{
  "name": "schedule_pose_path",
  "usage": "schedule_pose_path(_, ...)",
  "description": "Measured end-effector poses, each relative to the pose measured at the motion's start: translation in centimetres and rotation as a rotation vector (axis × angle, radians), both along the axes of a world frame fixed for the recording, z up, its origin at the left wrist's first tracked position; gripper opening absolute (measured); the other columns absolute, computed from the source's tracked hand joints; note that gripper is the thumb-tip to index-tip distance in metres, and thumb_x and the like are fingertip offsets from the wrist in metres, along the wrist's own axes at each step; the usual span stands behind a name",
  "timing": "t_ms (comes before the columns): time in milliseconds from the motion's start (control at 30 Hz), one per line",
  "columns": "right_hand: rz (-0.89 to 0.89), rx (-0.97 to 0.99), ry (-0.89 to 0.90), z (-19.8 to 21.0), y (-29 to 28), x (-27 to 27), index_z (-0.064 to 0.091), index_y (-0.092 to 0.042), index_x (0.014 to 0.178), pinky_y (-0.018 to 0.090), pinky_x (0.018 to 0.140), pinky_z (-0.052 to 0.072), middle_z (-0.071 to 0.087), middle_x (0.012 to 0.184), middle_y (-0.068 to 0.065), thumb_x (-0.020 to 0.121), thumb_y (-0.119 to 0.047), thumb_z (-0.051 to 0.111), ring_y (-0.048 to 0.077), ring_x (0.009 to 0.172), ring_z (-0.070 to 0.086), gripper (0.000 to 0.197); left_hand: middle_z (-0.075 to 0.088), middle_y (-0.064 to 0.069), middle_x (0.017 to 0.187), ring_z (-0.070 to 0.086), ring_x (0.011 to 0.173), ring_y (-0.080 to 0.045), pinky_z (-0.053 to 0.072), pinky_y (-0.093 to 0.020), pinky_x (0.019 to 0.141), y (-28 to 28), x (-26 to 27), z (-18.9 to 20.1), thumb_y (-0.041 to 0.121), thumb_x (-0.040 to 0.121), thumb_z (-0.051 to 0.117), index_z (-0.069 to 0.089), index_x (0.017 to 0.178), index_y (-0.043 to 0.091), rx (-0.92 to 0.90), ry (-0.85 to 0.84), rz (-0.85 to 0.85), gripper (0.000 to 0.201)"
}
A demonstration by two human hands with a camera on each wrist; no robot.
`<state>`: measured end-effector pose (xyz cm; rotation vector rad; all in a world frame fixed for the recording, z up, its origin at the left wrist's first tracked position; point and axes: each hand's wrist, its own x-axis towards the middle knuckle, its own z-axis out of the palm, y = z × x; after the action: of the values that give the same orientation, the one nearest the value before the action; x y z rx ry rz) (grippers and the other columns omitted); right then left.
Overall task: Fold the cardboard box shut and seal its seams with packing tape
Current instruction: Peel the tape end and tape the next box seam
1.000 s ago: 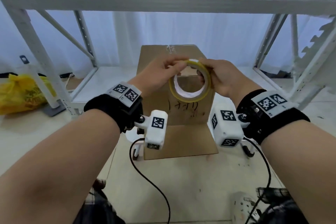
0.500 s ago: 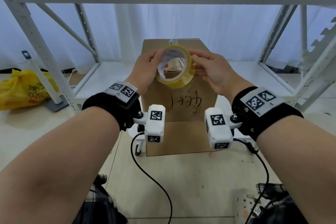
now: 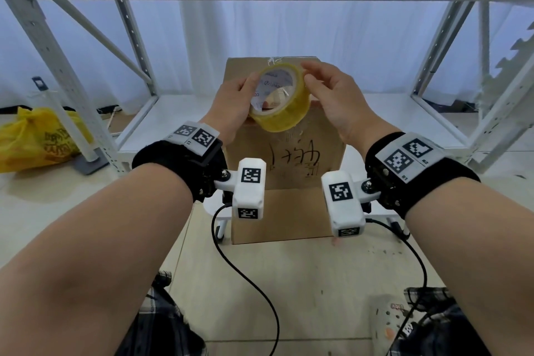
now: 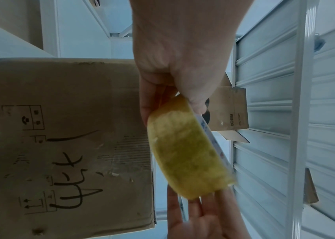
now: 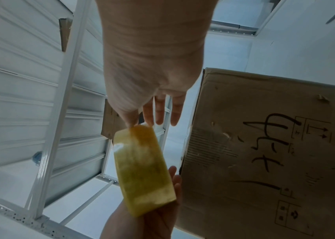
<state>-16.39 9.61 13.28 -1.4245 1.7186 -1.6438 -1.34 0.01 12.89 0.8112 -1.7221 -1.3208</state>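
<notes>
Tape roll (image 3: 278, 122) partly hides box (image 3: 289, 173) top; loose end indiscernible.

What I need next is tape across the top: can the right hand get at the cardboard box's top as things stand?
Probably yes. The right hand hovers by the top of the cardboard box with nothing between, though its fingertips are busy on the packing tape roll that the left hand holds.
</notes>
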Motion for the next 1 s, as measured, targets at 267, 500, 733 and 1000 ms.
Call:
schedule_pose_path(267, 0.226, -0.015, -0.431, 0.4, 0.4, 0.7, 0.049, -0.019, 0.110, 0.036, 0.078, 0.055, 0.062, 0.094, 0.001, 0.095, -0.021, 0.057, 0.013, 0.080, 0.063, 0.017, 0.063, -0.001, 0.092, 0.062, 0.080, -0.003, 0.054, -0.026, 0.075, 0.1, -0.7, -0.5, 0.031, 0.103, 0.033, 0.052, 0.089, 0.024, -0.163, 0.018, 0.067, 0.025)
schedule_pose_path(500, 0.100, -0.025, 0.234, 1.7, 1.0, 1.0, 0.037, -0.027, 0.137, 0.028, 0.072, 0.051, 0.064, 0.070, -0.003, 0.077, -0.027, 0.077, 0.012, 0.065, 0.060, 0.072, 0.059, 0.009, 0.094, 0.055, 0.088, -0.002, 0.043, -0.021, 0.087, 1.2, -0.7, 1.2, 0.029, 0.101, 0.039, 0.062, 0.106, 0.018, -0.438, -0.059, -0.060, 0.025)
schedule_pose_path(733, -0.036, -0.019, 0.438, 1.1, 0.8, 1.5, 0.031, -0.023, 0.143, 0.027, 0.074, 0.050, 0.063, 0.078, 0.005, 0.080, -0.019, 0.073, 0.009, 0.067, 0.057, 0.076, 0.064, 0.006, 0.091, 0.059, 0.084, -0.002, 0.047, -0.012, 0.078, 0.9, -1.2, 1.3, 0.016, 0.090, 0.060, 0.064, 0.105, 0.012, -0.471, -0.128, -0.038, 0.016)
schedule_pose_path(1000, -0.019, 0.030, 0.489, 0.6, 0.5, 1.4, 0.029, -0.026, 0.146, 0.036, 0.079, 0.050, 0.064, 0.082, 0.010, 0.083, -0.021, 0.070, 0.020, 0.076, 0.058, 0.074, 0.058, 0.009, 0.074, 0.055, 0.070, -0.002, 0.044, -0.014, 0.068, 1.0, -1.4, 0.4, 0.014, 0.089, 0.061, 0.060, 0.084, 0.016, -0.428, -0.118, 0.006, 0.006)
